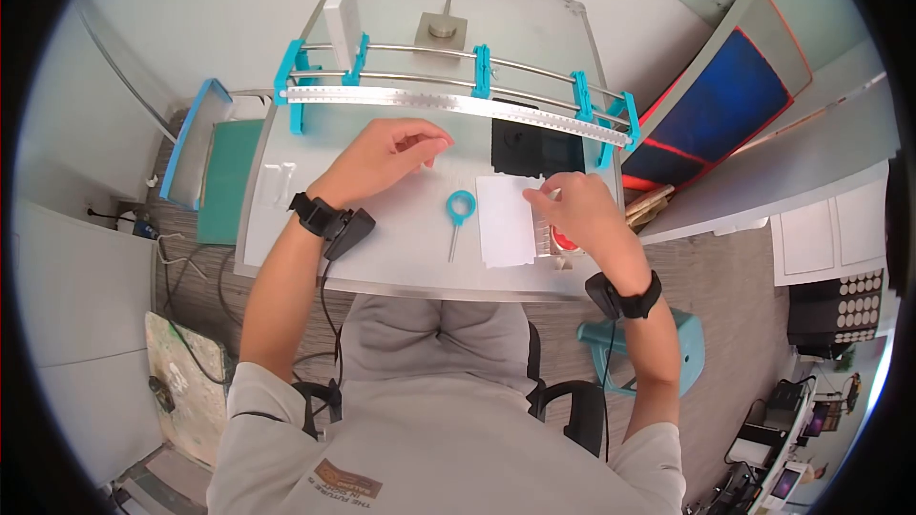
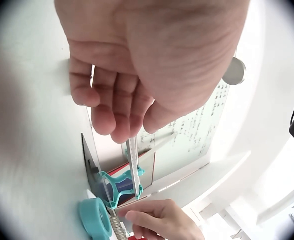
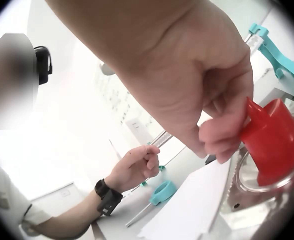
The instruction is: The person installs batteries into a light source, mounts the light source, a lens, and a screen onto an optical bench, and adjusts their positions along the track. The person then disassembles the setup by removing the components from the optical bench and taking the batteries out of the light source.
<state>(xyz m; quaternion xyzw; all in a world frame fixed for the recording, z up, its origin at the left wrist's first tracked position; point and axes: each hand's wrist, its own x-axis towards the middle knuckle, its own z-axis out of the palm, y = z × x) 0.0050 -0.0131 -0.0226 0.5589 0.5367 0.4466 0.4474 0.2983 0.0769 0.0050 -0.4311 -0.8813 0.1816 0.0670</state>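
Left grip (image 1: 386,157): your fingers hang loosely curled and nothing shows in them; you hold this hand over the tabletop (image 1: 401,248), probably resting clear of the things nearer your right.
Right grip (image 1: 582,210): your fingers are bent just beside the red piece; whether they pinch anything, you cannot tell from these views. Coming from above likely lets you reach it without dragging the paper.
Red piece (image 3: 274,145): under your right hand, by the paper's right edge, a clear ring around its base; that spot seems chosen for easy reach.
Paper (image 1: 508,224): flat, between the teal tool and your right hand, so either hand could get to it.
Teal tool (image 1: 461,204): lies ring-end away from you, shaft toward you.
Frame (image 1: 482,72): spans the tabletop beyond your hands, perhaps to leave you working room; the ruler (image 1: 382,97) runs along its near side.
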